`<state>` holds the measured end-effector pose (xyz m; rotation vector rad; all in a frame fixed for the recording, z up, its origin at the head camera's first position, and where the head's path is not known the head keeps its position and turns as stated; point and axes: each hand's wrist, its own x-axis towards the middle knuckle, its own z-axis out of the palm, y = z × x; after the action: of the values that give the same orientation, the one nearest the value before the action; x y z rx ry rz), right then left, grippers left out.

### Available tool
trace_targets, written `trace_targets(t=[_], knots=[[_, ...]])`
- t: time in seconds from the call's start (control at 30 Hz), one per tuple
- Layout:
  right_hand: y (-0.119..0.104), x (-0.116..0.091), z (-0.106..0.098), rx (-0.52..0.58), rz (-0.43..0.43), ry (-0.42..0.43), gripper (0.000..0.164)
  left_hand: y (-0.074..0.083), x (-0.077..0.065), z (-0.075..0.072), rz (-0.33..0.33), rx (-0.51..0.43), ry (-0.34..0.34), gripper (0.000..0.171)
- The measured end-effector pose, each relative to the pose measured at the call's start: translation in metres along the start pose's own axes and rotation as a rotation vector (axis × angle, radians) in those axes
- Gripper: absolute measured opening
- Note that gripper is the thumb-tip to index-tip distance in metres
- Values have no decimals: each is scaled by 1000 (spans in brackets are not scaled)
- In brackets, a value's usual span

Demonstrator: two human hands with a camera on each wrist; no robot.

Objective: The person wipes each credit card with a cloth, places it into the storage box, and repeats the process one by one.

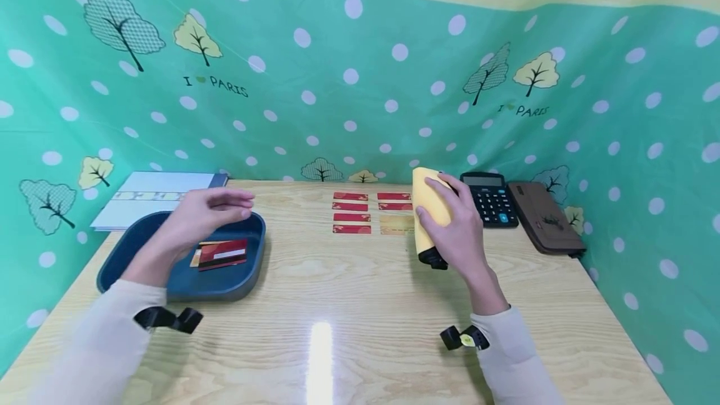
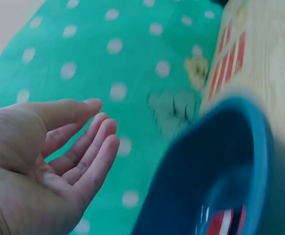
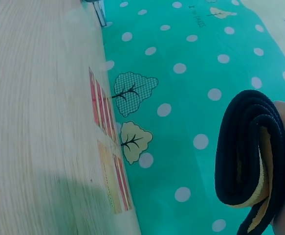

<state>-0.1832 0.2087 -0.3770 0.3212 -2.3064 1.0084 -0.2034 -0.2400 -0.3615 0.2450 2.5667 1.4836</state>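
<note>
My right hand point(image 1: 462, 233) grips a folded yellow cloth point(image 1: 429, 211) with black edging, raised over the table beside the rows of cards. Its stacked layers and dark edge show from the end in the right wrist view, the cloth point(image 3: 247, 152) covering much of the fingers there. Above the dark blue tray point(image 1: 216, 289), my left hand point(image 1: 205, 214) hangs with fingers loosely bent and nothing between them. Palm and fingers of that left hand point(image 2: 59, 161) are plain in the left wrist view. Red bank cards point(image 1: 223, 255) lie in the tray, partly overlapping a gold one.
Several red cards point(image 1: 351, 218) and a gold card point(image 1: 394, 225) lie in two columns at the back middle. A black calculator point(image 1: 492, 208) and a brown zipped case point(image 1: 545, 217) sit at the back right. Behind the tray lies a pale blue folder point(image 1: 149, 186). A polka-dot curtain point(image 1: 360, 80) surrounds the table.
</note>
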Motion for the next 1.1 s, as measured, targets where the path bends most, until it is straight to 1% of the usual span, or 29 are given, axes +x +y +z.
trace_targets(t=[0.1, 0.2, 0.37, 0.43, 0.5, 0.63, 0.77, 0.93, 1.03, 1.1], knots=[[1, 1, -3, -1, 12, -4, 55, 20, 15, 22, 42, 4, -57, 45], [3, 1, -4, 1, 18, 0, 54, 31, 32, 42, 65, 7, -113, 44], [7, 2, -5, 2, 23, 3, 53, 36, 59, 75, 103, -3, -177, 44], [7, 3, -5, -1, 26, 1, 53, 37, 68, 87, 121, 1, -196, 46], [8, 3, -6, -2, 30, 0, 53, 38, 75, 99, 121, 12, -212, 47], [8, 3, -6, 5, 42, -6, 53, 37, 86, 120, 95, 52, -237, 50], [9, 2, -5, 3, 48, -18, 53, 28, 96, 135, 62, 106, -237, 54], [9, 2, -4, -2, 46, -21, 54, 18, 104, 145, -17, 138, -204, 56], [9, 1, -4, 0, 43, -21, 54, 15, 106, 150, -68, 154, -179, 55], [10, 1, -4, 0, 39, -18, 54, 15, 106, 151, -88, 161, -168, 53]])
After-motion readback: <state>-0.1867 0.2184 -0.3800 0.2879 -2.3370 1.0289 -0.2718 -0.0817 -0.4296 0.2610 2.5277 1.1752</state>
